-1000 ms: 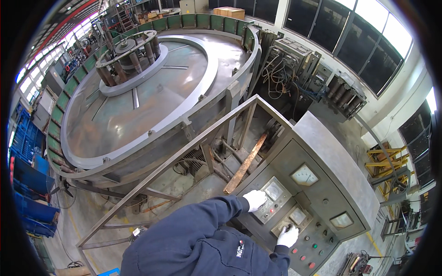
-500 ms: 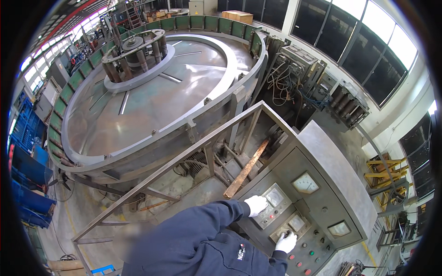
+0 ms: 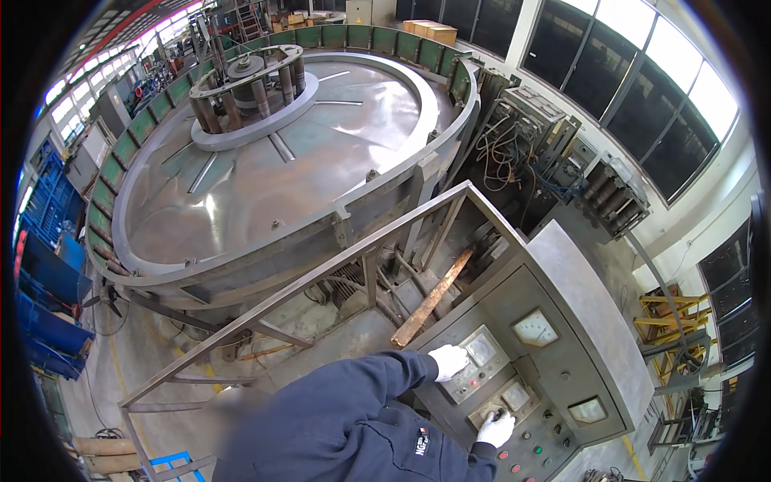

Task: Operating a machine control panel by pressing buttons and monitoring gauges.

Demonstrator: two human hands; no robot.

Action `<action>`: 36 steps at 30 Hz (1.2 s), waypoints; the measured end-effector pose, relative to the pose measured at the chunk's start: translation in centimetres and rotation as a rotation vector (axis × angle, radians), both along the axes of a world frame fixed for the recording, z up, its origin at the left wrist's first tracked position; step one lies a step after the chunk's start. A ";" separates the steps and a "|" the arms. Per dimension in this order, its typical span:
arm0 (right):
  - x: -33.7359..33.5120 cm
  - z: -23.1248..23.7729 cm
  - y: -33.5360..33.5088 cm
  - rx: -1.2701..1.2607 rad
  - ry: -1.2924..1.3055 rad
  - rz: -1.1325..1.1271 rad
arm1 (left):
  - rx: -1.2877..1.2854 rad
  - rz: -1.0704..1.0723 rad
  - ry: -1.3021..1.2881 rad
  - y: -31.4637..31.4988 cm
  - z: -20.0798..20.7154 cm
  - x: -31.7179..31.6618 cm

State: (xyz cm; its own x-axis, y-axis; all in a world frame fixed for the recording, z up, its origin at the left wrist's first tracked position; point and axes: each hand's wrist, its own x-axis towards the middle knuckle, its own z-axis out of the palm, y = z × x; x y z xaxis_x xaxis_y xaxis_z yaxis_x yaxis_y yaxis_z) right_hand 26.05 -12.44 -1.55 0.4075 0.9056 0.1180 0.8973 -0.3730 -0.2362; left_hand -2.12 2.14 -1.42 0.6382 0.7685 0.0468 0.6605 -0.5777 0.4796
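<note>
My left hand (image 3: 448,362), in a white glove, lies against the left side of the upper meter plate (image 3: 481,351) on a grey control console (image 3: 554,281). Its fingers are curled, and what they hold, if anything, is hidden. Lower on the slanted panel, my gloved right hand (image 3: 495,431) has its fingers closed on a dark knob (image 3: 492,414) below the second meter (image 3: 516,395). Red and green push buttons (image 3: 538,451) sit to the right of this hand. Beyond the console's railing, a huge round metal turntable (image 3: 321,177) carries a ringed hub (image 3: 249,80).
A metal railing (image 3: 305,289) runs between me and the turntable. A wooden plank (image 3: 434,297) leans beside the console. Loose hoses and cables (image 3: 498,153) hang from machinery at the far right. Yellow metal stands (image 3: 675,313) are near the right wall; blue equipment (image 3: 52,297) stands left.
The turntable's radial slots have swung clockwise around the hub. My view has shifted slightly. Both hands stay at the same places on the console.
</note>
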 end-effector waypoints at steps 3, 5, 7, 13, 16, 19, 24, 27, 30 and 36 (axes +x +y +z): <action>0.2 -0.3 -0.1 0.028 -0.025 0.015 | 0.000 -0.007 0.004 0.0 0.3 -0.1; 0.4 -0.6 -0.1 0.037 -0.038 0.021 | -0.010 -0.008 0.011 0.0 0.6 -0.1; 0.5 -0.8 -0.2 0.039 -0.055 0.025 | 0.006 -0.017 0.009 0.0 0.3 -0.1; 0.4 -0.5 -0.1 0.022 -0.014 0.011 | 0.024 -0.006 -0.005 0.0 0.6 0.0; 0.1 -0.1 -0.1 0.024 0.021 0.017 | 0.026 0.003 -0.004 0.0 0.4 -0.2; 0.3 -0.4 -0.1 0.009 0.015 0.006 | 0.032 -0.002 -0.008 -0.1 0.4 -0.1; -0.1 0.3 0.0 0.014 0.011 0.010 | 0.022 0.010 -0.024 -0.2 0.5 -0.1; -0.2 0.4 -0.1 0.029 0.022 0.009 | 0.003 0.000 -0.010 -0.1 0.9 -0.2; -0.1 0.2 -0.1 0.020 0.019 0.006 | 0.014 -0.020 0.008 -0.1 0.6 -0.1; 0.0 -0.3 -0.1 0.014 0.016 0.000 | -0.027 -0.036 0.065 0.0 1.9 -0.1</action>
